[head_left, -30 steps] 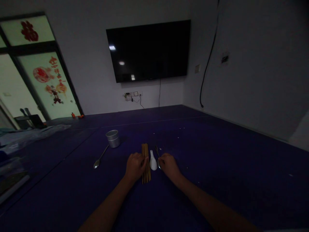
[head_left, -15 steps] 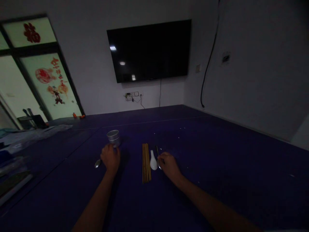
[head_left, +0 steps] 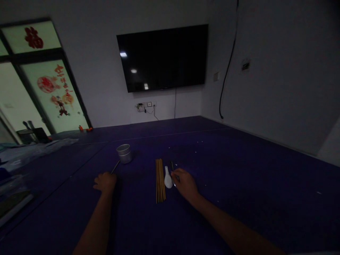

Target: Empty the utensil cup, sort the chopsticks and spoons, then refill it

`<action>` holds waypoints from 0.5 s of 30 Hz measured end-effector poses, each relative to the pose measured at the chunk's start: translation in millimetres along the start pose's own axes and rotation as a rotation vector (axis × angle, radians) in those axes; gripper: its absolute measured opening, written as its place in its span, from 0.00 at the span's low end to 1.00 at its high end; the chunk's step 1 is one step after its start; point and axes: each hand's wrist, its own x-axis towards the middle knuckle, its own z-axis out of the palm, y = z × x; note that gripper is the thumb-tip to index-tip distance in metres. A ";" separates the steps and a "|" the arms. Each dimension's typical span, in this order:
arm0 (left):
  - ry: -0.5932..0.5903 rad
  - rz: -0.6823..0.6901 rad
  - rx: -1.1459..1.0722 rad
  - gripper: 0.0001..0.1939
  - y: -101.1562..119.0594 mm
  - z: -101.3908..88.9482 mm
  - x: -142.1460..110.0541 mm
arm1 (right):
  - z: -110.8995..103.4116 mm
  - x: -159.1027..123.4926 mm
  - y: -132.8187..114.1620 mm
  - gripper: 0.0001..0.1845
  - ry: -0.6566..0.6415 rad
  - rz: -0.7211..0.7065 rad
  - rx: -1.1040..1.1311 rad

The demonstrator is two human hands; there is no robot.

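Observation:
My left hand [head_left: 105,181] lies low over a metal spoon, fingers apart and pointing left. Only the spoon's thin handle [head_left: 115,167] shows, slanting up toward a silver metal cup [head_left: 124,153]; its bowl is hidden under the hand. On the other side, my right hand [head_left: 185,182] has its thumb and fingers closed on a second metal spoon [head_left: 172,165], whose handle end points away from me. Just left of these fingers is a white soup spoon [head_left: 168,181], bowl toward me. Beside it, several wooden chopsticks [head_left: 160,181] lie side by side.
The dark blue tabletop [head_left: 239,170] bears small white scraps. Clear plastic packaging and a tray [head_left: 16,207] lie at the left. A black television [head_left: 163,58] hangs on the wall, with sockets [head_left: 146,105] below. Small orange objects [head_left: 89,129] stand near the glass door.
My left hand has moved left and toward me, away from the cup and over the metal spoon, covering its bowl. My right hand stays at the other spoon. The view shifts slightly.

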 end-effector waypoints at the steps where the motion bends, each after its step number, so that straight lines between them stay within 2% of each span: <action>1: -0.009 0.005 -0.003 0.18 0.5 -1.0 -0.7 | -0.9 -0.2 -0.8 0.14 -0.004 0.004 -0.012; 8: -0.024 0.024 -0.083 0.12 2.6 3.0 -0.6 | -3.9 -1.2 -4.7 0.14 -0.011 0.015 -0.020; 12: 0.130 -0.048 -0.413 0.08 -2.9 12.3 8.1 | -5.4 -1.5 -6.6 0.14 0.012 0.010 -0.006; 15: 0.259 -0.017 -0.600 0.12 -6.8 14.4 13.3 | -6.3 -1.9 -8.4 0.15 0.042 0.024 -0.010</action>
